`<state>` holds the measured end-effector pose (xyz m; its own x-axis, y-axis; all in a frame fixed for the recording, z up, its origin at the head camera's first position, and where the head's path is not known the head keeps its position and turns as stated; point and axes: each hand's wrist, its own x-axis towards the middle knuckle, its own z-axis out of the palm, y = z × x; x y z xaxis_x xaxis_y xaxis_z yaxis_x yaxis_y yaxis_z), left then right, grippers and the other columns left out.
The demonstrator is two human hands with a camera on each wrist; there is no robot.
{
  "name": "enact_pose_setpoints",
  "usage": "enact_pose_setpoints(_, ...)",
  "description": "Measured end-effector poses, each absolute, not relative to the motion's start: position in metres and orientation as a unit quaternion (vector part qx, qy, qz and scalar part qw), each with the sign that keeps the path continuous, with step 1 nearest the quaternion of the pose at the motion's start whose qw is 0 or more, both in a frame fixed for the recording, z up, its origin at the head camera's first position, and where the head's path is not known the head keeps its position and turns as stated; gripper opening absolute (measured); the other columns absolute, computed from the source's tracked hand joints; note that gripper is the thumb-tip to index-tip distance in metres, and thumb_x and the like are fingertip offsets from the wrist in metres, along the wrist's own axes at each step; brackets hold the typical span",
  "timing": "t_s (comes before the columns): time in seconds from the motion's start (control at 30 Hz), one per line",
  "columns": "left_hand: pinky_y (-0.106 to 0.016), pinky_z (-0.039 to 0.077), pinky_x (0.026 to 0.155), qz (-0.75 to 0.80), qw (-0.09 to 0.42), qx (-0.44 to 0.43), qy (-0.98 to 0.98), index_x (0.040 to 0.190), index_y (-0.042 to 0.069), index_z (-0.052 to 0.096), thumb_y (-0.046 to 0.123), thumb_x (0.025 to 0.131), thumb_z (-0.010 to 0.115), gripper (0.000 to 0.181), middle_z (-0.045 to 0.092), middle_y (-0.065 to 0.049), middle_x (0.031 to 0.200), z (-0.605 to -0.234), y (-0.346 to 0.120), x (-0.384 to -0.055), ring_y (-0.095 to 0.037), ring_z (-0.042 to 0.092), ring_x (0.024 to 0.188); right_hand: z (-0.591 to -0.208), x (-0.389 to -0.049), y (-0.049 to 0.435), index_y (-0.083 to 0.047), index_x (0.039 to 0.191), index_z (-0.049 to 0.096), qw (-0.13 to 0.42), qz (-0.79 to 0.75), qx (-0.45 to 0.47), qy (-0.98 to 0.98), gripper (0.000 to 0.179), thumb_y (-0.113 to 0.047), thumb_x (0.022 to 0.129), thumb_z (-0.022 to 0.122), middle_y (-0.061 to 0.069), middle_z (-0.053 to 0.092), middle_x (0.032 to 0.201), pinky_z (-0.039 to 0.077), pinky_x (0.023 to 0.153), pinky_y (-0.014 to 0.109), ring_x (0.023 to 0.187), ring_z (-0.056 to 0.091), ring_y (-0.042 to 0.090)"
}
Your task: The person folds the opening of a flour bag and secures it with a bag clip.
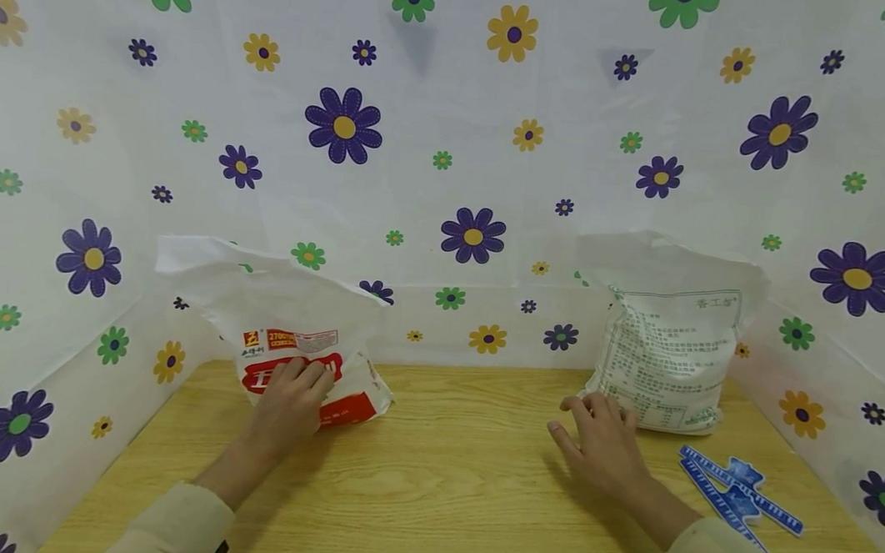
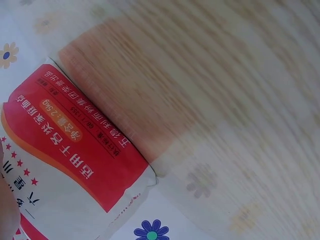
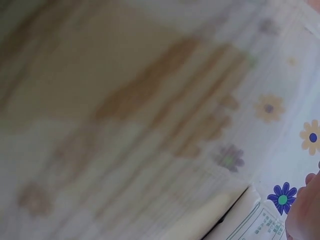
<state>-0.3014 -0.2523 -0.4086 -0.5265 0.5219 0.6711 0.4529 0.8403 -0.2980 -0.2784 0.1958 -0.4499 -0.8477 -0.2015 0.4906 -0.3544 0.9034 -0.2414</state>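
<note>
At the left a white flour bag point(image 1: 362, 372) with red print stands slightly tilted, its slack top leaning left. My left hand point(image 1: 293, 402) lies against the bag's front, fingers bent over the red label and the thumb hidden. The left wrist view shows the bag's red lower part point(image 2: 75, 135) and a bit of my hand at the edge. At the right stands a white bag point(image 1: 667, 347) with green print. My right hand point(image 1: 602, 439) is at its lower left corner, thumb and fingers spread apart with nothing between them.
Blue rulers point(image 1: 739, 492) with clip-like shapes lie crossed on the wooden table point(image 1: 440, 460), beside my right forearm. A white flower-print cloth point(image 1: 417, 192) surrounds the table at the back and both sides, close behind the bags.
</note>
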Motion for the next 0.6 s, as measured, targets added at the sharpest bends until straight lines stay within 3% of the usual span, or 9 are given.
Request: enact_pose_setpoints(0.6,-0.047,0.054,0.082,0.057,0.389,-0.275,-0.877,0.100,0.001,0.066,0.010,0.074,0.084,0.033,0.070,-0.016,0.100,-0.406,-0.243,-0.295,-0.034,0.059,0.090,-0.451,-0.278,0.185,-0.015,0.117,0.063,0.228,0.170,0.151,-0.947,0.033,-0.042,0.099,0.058,0.004,0.054,0.104,0.031,0.082,0.049,0.102,0.049,0.027)
